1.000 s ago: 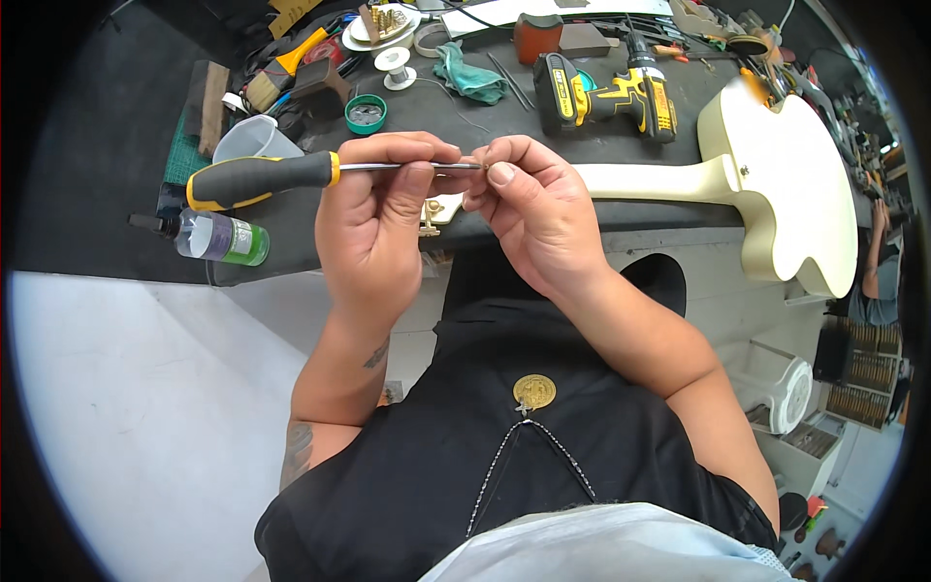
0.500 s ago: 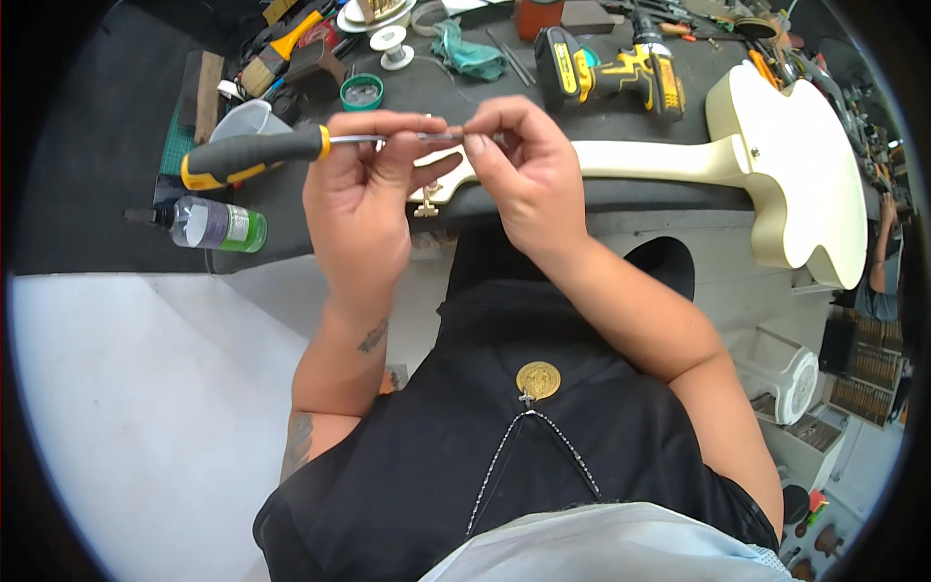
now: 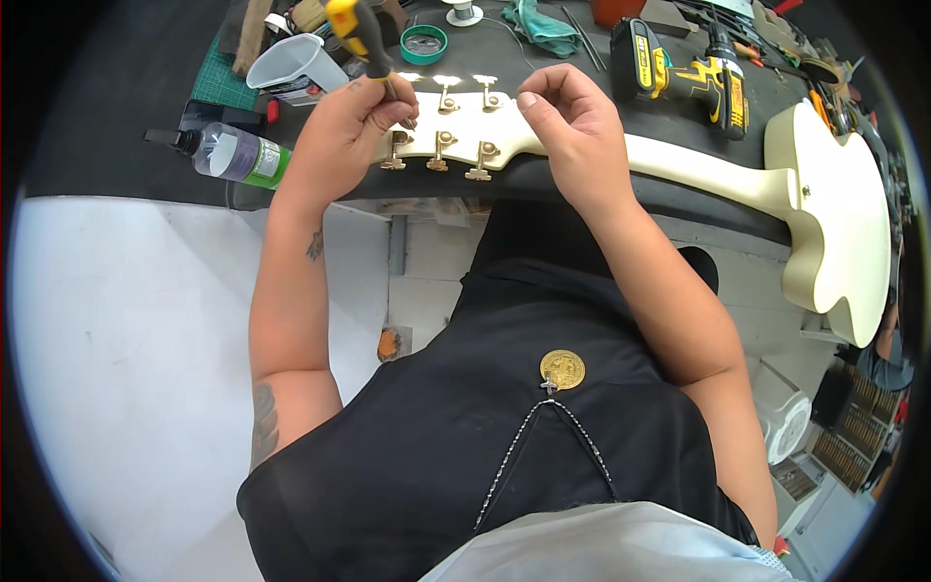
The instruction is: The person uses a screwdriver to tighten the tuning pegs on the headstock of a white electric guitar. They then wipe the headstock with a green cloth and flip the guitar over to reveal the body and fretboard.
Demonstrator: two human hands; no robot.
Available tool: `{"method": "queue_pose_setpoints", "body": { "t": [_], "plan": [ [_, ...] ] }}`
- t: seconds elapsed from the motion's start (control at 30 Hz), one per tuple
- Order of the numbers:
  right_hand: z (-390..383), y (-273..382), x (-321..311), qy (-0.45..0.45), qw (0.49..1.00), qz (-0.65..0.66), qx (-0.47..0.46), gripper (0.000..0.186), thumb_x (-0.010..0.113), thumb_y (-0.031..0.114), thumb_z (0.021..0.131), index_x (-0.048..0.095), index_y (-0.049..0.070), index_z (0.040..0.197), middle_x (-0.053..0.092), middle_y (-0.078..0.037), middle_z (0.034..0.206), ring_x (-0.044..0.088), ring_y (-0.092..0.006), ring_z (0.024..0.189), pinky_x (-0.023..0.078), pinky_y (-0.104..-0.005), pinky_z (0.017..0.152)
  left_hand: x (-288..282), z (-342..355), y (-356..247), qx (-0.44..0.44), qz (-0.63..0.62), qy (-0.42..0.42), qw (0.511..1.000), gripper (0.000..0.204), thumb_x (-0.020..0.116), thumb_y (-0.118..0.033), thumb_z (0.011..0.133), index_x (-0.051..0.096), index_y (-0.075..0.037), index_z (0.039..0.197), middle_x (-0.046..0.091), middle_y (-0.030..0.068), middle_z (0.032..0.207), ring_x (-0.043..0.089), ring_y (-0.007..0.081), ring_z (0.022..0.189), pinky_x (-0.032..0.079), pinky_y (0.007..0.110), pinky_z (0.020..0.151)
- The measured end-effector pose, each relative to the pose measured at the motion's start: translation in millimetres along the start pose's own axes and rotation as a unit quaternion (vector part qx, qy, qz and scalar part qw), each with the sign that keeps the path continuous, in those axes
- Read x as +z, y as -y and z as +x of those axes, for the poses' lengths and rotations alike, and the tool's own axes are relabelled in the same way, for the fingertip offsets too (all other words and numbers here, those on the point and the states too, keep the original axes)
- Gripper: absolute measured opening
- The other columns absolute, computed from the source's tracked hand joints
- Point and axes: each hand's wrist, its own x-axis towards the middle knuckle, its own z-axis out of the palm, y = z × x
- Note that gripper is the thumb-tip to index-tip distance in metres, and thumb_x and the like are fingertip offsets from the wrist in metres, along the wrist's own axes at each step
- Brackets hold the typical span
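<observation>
The cream guitar (image 3: 834,213) lies back up along the dark bench (image 3: 661,122), its body reaching past the near edge on the right. Brassy tuners (image 3: 439,164) line its headstock (image 3: 464,124). I see the yellow-and-black screwdriver (image 3: 357,34) slanting, handle up, its shaft aimed down at the headstock's end.

A black-and-yellow drill (image 3: 706,80) lies on the dark tabletop (image 3: 669,133) near a crumpled green cloth (image 3: 543,27), with a white spool (image 3: 464,14), a round green tub (image 3: 424,56), a white container (image 3: 315,65), a green cutting mat (image 3: 217,83) and a bottle (image 3: 238,155) farther left.
</observation>
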Motion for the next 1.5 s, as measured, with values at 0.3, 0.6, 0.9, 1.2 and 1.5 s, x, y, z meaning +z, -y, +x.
{"method": "queue_pose_setpoints", "body": {
  "t": [0.3, 0.6, 0.9, 1.2, 1.5],
  "plan": [
    [16, 15, 2, 0.036, 0.999, -0.021, -0.012, 0.017, 0.068, 0.017, 0.096, 0.066, 0.001, 0.101, 0.071, -0.005, 0.091, 0.065, -0.0141, 0.085, 0.051, -0.0295, 0.079, -1, 1, -5, -0.008, 0.015, 0.047, 0.999, 0.007, 0.064, -0.002, 0.099, 0.061, 0.004, 0.103, 0.065, 0.0137, 0.089, 0.063, 0.0278, 0.080, 0.052, 0.037, 0.076],
    [74, 101, 8, 0.245, 0.918, -0.122, -0.287, 0.034, 0.069, -0.001, 0.090, 0.062, 0.002, 0.123, 0.064, -0.012, 0.113, 0.063, -0.0241, 0.104, 0.054, -0.0352, 0.087, -8, 0, -5, -0.025, 0.046, 0.080, 0.995, 0.003, 0.061, 0.000, 0.099, 0.062, 0.001, 0.101, 0.068, 0.0106, 0.095, 0.064, 0.0275, 0.090, 0.051, 0.037, 0.084],
    [100, 141, 14, 0.336, 0.824, -0.283, -0.356, 0.014, 0.069, 0.002, 0.089, 0.071, -0.004, 0.101, 0.072, -0.019, 0.094, 0.072, -0.0334, 0.088, 0.058, -0.0391, 0.080, -3, 0, 3, 0.007, 0.022, 0.071, 0.997, 0.008, 0.064, 0.000, 0.099, 0.060, 0.002, 0.105, 0.063, 0.0130, 0.087, 0.060, 0.0251, 0.077, 0.050, 0.034, 0.075],
    [99, 179, 26, 0.380, 0.700, -0.529, -0.294, 0.014, 0.072, 0.012, 0.089, 0.075, -0.002, 0.089, 0.074, -0.017, 0.083, 0.073, -0.0357, 0.076, 0.059, -0.0418, 0.070, -8, 5, -8, -0.007, 0.010, 0.089, 0.996, 0.007, 0.065, -0.003, 0.099, 0.063, 0.002, 0.104, 0.067, 0.0113, 0.088, 0.063, 0.0232, 0.078, 0.050, 0.034, 0.074],
    [86, 157, 16, 0.329, 0.790, -0.344, -0.386, 0.012, 0.076, 0.011, 0.080, 0.076, -0.001, 0.079, 0.072, -0.018, 0.077, 0.073, -0.0371, 0.075, 0.059, -0.0415, 0.068, -8, -1, 2, 0.014, 0.027, 0.083, 0.996, 0.006, 0.066, -0.002, 0.097, 0.065, 0.002, 0.101, 0.068, 0.0118, 0.086, 0.064, 0.0252, 0.079, 0.051, 0.035, 0.075]
  ]
}}
